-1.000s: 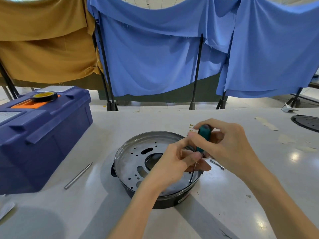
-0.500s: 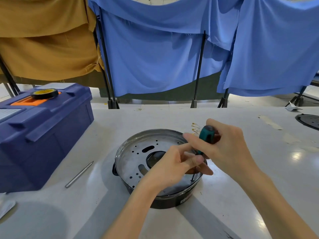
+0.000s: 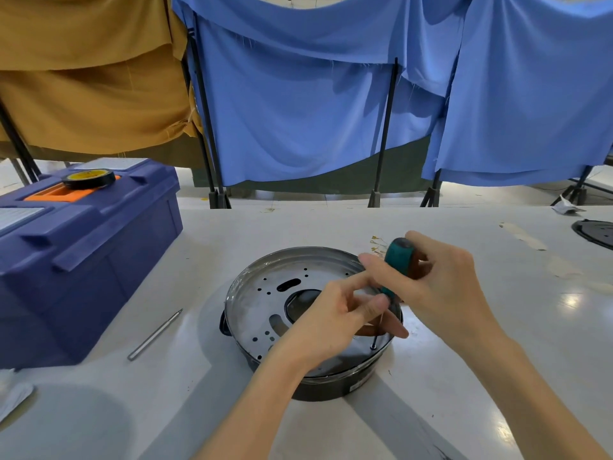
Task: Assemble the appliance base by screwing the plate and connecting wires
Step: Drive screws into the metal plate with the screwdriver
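Observation:
A round black appliance base (image 3: 326, 388) sits on the white table, capped by a shiny metal plate (image 3: 262, 293) with several holes and slots. My right hand (image 3: 431, 287) grips a teal-handled screwdriver (image 3: 398, 257), which stands tilted with its tip on a screw (image 3: 374, 346) at the plate's near right edge. My left hand (image 3: 335, 320) reaches over the plate, and its thumb and fingers pinch the thin shaft just below the handle. Small brass terminals (image 3: 376, 244) lie on the table behind the base.
A dark blue toolbox (image 3: 76, 254) with a roll of black tape (image 3: 89, 178) on its lid stands at the left. A thin metal rod (image 3: 155, 335) lies between toolbox and base. A black round part (image 3: 595, 232) sits at the far right. Blue and ochre cloths hang behind the table.
The screwdriver has tipped a little more upright and its tip has settled on the screw at the plate's right edge. Both hands stay on the tool, with the fingers slightly shifted.

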A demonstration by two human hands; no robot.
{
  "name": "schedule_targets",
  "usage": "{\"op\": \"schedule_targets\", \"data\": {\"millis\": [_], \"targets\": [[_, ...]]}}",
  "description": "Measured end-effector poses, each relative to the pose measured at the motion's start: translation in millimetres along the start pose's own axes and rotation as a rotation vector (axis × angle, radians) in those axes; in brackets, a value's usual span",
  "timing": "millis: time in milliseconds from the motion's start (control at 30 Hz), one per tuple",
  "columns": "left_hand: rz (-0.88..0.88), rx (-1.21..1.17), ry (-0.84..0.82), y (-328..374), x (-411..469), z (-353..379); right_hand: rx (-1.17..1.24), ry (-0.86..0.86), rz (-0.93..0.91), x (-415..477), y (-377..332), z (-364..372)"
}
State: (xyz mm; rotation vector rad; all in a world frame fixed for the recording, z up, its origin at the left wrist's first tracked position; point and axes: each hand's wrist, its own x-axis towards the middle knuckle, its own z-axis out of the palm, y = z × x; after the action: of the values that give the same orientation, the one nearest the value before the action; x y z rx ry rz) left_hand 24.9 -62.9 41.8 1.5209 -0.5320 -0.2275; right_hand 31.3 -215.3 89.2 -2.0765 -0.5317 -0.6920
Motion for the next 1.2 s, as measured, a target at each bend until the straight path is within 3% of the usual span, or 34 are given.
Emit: {"op": "schedule_targets", "data": {"millis": [133,433,600,833,933,1067,1200], "targets": [[-0.008,0.011,0.010,0,1,-1,0.306,-0.125,0.008,2,1,-7],[-0.009,-0.021,0.003,2,-1,1,-0.060,0.042,-0.101,6,-11,6],[-0.005,-0.009,0.002,0,-2,-1,0.310,-0.138,-0.048,10,-9,-7],[0.029,0.009,0.032,0,1,1,0.025,0.118,-0.135,9,-5,-2],[0.031,0.000,0.041,0,0,2,-0.011,0.031,-0.148,9,-10,-5],[0.025,0.003,0.077,1,-1,-1,0.310,-0.202,0.030,7,-3,-13],[0.032,0.011,0.086,3,0,1,0.200,-0.041,0.030,7,-4,-7]]}}
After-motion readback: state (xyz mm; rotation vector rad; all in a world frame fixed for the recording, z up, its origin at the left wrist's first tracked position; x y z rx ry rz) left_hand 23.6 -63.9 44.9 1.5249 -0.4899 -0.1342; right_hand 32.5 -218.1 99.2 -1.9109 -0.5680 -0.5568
